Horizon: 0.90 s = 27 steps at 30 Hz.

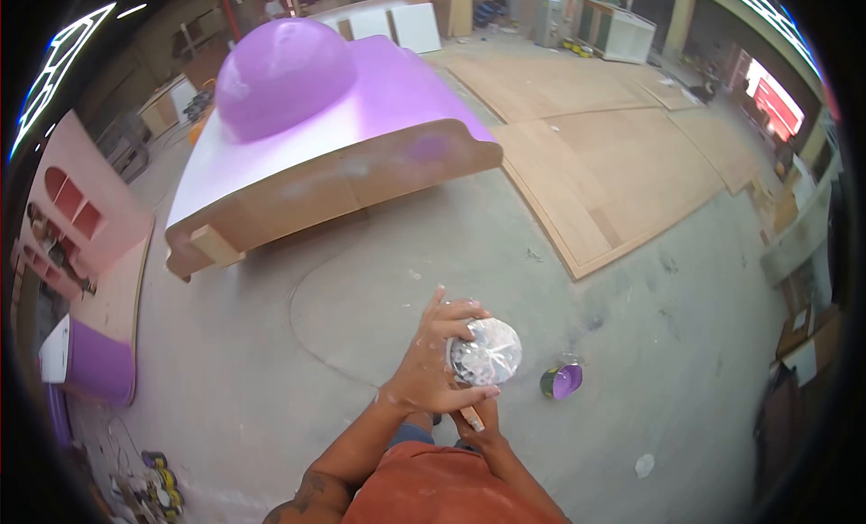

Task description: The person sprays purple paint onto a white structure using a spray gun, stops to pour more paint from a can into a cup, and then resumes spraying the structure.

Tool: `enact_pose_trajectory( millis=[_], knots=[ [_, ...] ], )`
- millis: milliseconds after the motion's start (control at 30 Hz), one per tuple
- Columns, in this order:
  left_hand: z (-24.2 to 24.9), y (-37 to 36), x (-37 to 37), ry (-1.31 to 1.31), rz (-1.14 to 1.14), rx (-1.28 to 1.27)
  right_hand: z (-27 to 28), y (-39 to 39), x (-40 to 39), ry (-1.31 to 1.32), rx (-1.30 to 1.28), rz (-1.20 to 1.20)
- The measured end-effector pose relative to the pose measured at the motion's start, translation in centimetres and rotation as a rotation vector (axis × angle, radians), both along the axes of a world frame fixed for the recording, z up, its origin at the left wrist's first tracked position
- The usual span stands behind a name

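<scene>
Gripping a round silvery can [485, 351] from the left, the left hand [431, 366] has fingers curled over its rim; the right hand [475, 423] is mostly hidden beneath, grip unclear. Held above bare concrete floor [361, 326], open all around, with a purple paint tin [561, 381] near right and a purple-topped furniture piece [316, 136] well apart ahead.
</scene>
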<state>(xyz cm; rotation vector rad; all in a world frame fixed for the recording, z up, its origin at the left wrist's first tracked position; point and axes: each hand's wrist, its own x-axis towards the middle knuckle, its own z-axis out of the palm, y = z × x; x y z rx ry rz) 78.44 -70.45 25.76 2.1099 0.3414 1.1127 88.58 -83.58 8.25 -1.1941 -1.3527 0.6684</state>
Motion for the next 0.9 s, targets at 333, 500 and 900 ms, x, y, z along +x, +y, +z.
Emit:
enact_pose_trajectory(
  millis=[333,500,900],
  knots=[
    [7.8,-5.5,-13.7,0.143,0.473,0.137,8.9,-1.2,-9.4,0.055,-0.176,0.34],
    [7.0,-5.2,-21.7,-0.066,0.561,-0.039,11.1,0.3,-16.7,-0.019,-0.214,0.384],
    [9.2,1.2,-44.9,0.057,0.485,0.055,12.7,7.0,-36.1,-0.047,-0.208,0.523]
  ],
)
